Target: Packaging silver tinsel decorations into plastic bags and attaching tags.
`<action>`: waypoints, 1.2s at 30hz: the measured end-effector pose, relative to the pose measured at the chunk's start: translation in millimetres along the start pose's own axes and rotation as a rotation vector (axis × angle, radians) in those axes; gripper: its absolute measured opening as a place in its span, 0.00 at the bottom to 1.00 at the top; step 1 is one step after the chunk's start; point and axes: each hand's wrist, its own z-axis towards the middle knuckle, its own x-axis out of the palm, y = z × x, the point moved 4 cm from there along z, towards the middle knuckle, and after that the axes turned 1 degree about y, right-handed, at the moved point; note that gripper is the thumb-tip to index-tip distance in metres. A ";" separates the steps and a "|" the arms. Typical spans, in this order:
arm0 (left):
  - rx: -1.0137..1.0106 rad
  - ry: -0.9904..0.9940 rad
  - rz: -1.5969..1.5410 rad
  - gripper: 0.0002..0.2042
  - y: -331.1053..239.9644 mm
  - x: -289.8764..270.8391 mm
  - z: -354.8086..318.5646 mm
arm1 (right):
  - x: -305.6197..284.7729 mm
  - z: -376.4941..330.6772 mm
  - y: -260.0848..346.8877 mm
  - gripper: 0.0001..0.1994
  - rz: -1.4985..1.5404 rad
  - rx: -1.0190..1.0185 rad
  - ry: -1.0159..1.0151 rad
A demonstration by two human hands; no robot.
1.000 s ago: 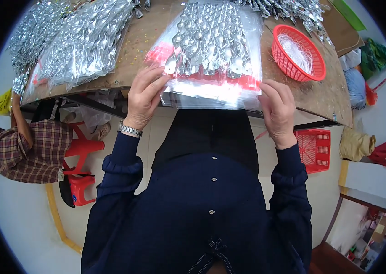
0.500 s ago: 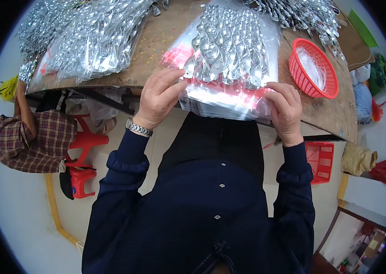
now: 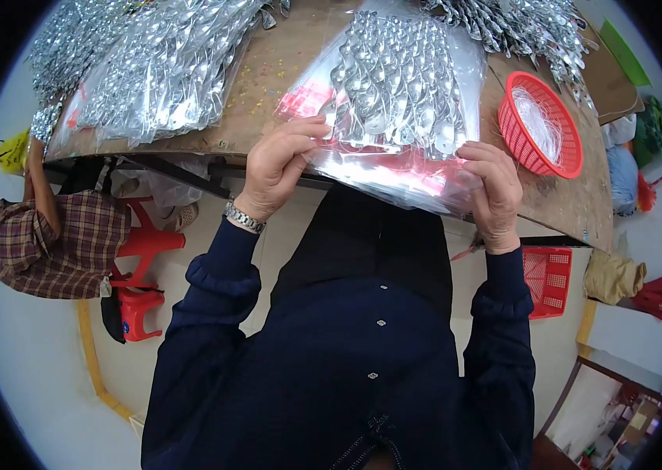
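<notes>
Several shiny silver twisted strands (image 3: pixel 397 78) lie side by side on a stack of clear plastic bags with red-pink markings (image 3: pixel 394 168), at the table's near edge. The bags' near end hangs a little over that edge. My left hand (image 3: pixel 274 163), with a metal watch at the wrist, is closed at the near left corner, thumb and fingers pinching the plastic by the strand ends. At the near right corner my right hand (image 3: pixel 493 188) is closed too, fingertips on the bag beside the last strand. The exact grip of its fingertips is partly hidden.
Bagged silver strands (image 3: pixel 162 78) lie at the left of the wooden table (image 3: pixel 264 86), loose ones (image 3: pixel 523 31) at the far right. A red basket (image 3: pixel 568 149) holds clear thread. A co-worker in a checked shirt (image 3: pixel 65 239) sits left near red stools (image 3: pixel 143 313). A red crate (image 3: pixel 548 282) stands below.
The near end of the bags and the strands on it have shifted slightly to the right and turned a little. Both hands have moved slightly with them.
</notes>
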 end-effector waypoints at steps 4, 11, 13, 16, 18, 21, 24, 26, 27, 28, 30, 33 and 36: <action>-0.085 -0.024 -0.086 0.04 7.3 2.5 -3.1 | 2.4 0.6 -3.3 0.05 0.123 0.059 -0.037; -0.009 -0.016 0.012 0.08 2.0 5.7 2.8 | 7.1 -3.6 -10.4 0.06 0.124 0.071 -0.024; 0.018 0.020 0.065 0.09 -1.6 6.2 5.5 | 5.3 -1.3 -7.1 0.08 0.070 0.043 -0.008; 0.101 0.078 0.156 0.12 -4.9 7.5 5.9 | 4.3 2.2 -0.8 0.09 -0.015 -0.009 0.031; 0.199 0.098 0.288 0.14 -6.0 8.4 5.6 | 3.1 4.3 2.3 0.10 -0.048 -0.033 0.053; 0.266 0.096 0.408 0.13 -12.1 12.9 7.0 | 2.9 7.1 6.2 0.09 -0.144 -0.082 0.073; 0.270 0.073 0.379 0.10 -16.5 12.2 14.1 | 3.3 10.2 7.8 0.08 -0.139 -0.126 0.057; 0.227 0.043 0.330 0.09 -9.0 6.8 14.7 | 3.0 11.6 6.1 0.07 -0.055 -0.085 0.032; 0.184 0.013 0.281 0.07 -5.1 4.2 14.6 | 3.3 11.1 6.0 0.07 -0.056 -0.085 0.032; 0.183 0.013 0.283 0.07 -5.6 4.4 13.4 | 3.5 10.6 3.4 0.06 -0.010 -0.034 0.009; -0.077 -0.047 0.050 0.04 2.6 2.6 11.3 | 6.1 8.5 0.8 0.05 0.039 0.017 -0.014; -0.128 -0.107 -0.051 0.01 9.1 6.1 8.9 | 12.7 2.1 -6.8 0.03 0.192 0.167 -0.039; -0.183 -0.144 -0.065 0.03 4.1 10.3 12.6 | 15.4 -0.7 -11.1 0.03 0.315 0.273 -0.142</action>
